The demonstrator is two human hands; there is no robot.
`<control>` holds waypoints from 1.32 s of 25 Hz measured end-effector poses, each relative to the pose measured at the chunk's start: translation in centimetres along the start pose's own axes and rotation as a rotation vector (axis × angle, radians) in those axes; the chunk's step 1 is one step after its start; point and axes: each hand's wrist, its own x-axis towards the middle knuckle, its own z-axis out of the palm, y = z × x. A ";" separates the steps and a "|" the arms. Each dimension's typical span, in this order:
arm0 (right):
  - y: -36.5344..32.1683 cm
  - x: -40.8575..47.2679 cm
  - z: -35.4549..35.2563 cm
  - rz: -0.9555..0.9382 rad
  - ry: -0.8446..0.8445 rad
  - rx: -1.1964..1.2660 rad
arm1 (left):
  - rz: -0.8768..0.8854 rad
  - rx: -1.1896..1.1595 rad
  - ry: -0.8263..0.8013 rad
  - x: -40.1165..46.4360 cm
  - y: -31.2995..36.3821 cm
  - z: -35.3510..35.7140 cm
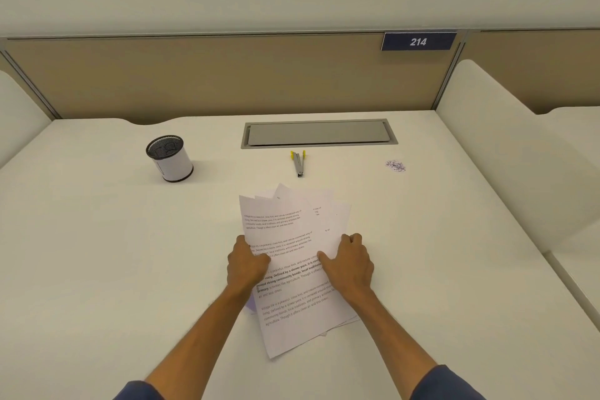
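1. Head view: my left hand (248,265) grips the left edge of the fanned sheets (285,214), and my right hand (349,265) grips their right edge.
2. The sheets lie flat between my hands, and a stapler (299,164) lies beyond my fingertips.

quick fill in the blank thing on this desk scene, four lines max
1. The left hand and the right hand both grip the fanned ____.
2. The blue sign reads ____.
3. The stapler has ____ tabs at its far end.
4. The mesh cup stands to the ____ of the stapler.

Missing words: papers; 214; yellow; left
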 end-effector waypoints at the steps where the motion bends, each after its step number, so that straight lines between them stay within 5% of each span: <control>1: 0.0 0.0 0.0 -0.001 0.001 0.004 | -0.034 -0.060 -0.003 0.2 0.1 -0.2; 10: 0.2 0.1 0.1 -0.003 -0.004 0.013 | -0.254 -0.459 -0.138 1.2 0.3 -1.2; 21: 1.2 0.2 -0.1 -0.055 -0.045 0.096 | -0.027 -0.325 -0.525 3.2 0.6 -3.0; 26: 1.8 2.3 -1.4 0.067 -0.030 0.498 | 0.095 -0.343 -0.465 2.7 1.4 -3.7; 28: 1.5 3.2 -2.8 0.140 -0.146 0.725 | 0.131 -0.402 -0.456 2.1 2.1 -4.4; 33: -1.0 4.4 -6.8 -0.066 -0.400 1.172 | 0.243 -0.471 -0.460 1.0 4.1 -6.2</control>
